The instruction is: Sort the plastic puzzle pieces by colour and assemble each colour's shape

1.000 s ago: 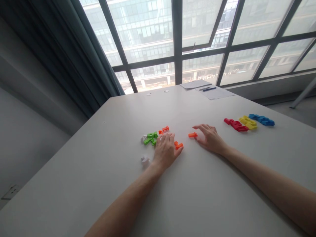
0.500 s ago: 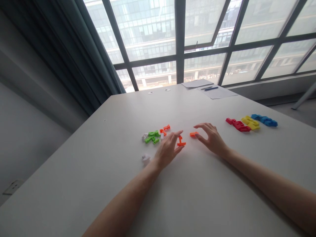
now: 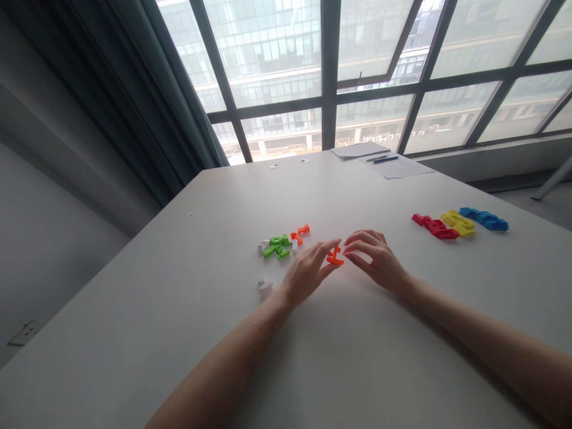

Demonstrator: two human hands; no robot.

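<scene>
On the white table, an orange plastic toy piece (image 3: pixel 335 259) with an upright stem on a flat base sits between the thumb and fingers of my left hand (image 3: pixel 308 268). Close by on the right is my right hand (image 3: pixel 374 257), its fingers bent and its thumb and fingertips drawn together beside that piece. Whatever lies between the right fingertips is hidden. Beyond my left hand are green pieces (image 3: pixel 277 243), small orange pieces (image 3: pixel 300 233) and a white piece (image 3: pixel 263 245). Another white piece (image 3: pixel 265 287) lies left of my left wrist.
Red pieces (image 3: pixel 435 227), yellow pieces (image 3: pixel 458 222) and blue pieces (image 3: pixel 485 218) lie in rows at the right of the table (image 3: pixel 223 238). Toward the window are paper sheets (image 3: pixel 402 167) with a pen (image 3: pixel 385 159). A dark curtain (image 3: pixel 147 107) hangs at the left.
My left hand has shifted slightly right with the orange piece. My right hand has moved left and its fingers have drawn in. The second orange piece near it no longer shows.
</scene>
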